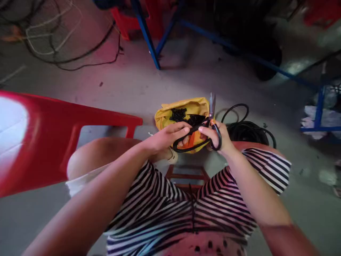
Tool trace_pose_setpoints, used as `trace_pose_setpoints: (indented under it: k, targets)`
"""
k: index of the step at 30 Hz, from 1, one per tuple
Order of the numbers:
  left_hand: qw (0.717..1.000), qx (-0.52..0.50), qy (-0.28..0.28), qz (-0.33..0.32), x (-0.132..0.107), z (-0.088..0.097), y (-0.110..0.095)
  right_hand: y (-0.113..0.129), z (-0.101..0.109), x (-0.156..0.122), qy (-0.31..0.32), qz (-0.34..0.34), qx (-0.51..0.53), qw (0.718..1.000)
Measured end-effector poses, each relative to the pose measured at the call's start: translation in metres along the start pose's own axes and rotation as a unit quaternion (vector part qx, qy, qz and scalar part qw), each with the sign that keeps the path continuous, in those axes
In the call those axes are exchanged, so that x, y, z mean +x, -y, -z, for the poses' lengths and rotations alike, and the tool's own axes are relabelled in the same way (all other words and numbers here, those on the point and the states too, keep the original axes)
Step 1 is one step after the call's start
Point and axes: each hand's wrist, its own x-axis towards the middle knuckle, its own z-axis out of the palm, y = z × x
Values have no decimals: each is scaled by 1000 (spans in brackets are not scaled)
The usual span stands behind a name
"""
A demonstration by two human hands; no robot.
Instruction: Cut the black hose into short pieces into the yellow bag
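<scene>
My right hand [218,137] grips a pair of scissors [212,106] by their black loop handles, blades pointing up and away. My left hand [168,137] pinches a short piece of black tubing [188,142] that curves across to the scissor handles. Both hands hover just above a yellow bag [183,106] on the floor, which holds several small black cut pieces [179,114]. An orange item shows between my hands; what it is I cannot tell.
A coil of black cable [247,129] lies on the concrete floor right of the bag. A red plastic chair [53,131] stands at my left. Blue metal frame legs [149,42] and loose wires [53,35] lie farther off. A small wooden stool [188,174] sits under me.
</scene>
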Motion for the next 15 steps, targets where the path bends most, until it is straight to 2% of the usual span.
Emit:
trace_pose_setpoints:
  k: [2, 5, 10, 15]
  targets:
    - [1000, 11, 23, -6, 2, -2, 3, -2, -3, 0, 11, 19, -29, 999]
    - [999, 22, 27, -18, 4, -2, 5, -2, -4, 0, 17, 35, -65, 997]
    - [997, 9, -51, -51, 1, 3, -4, -3, 0, -5, 27, 8, -99, 995]
    - [992, 33, -91, -76, 0, 7, -7, -12, -1, -17, 98, -24, -129, 987]
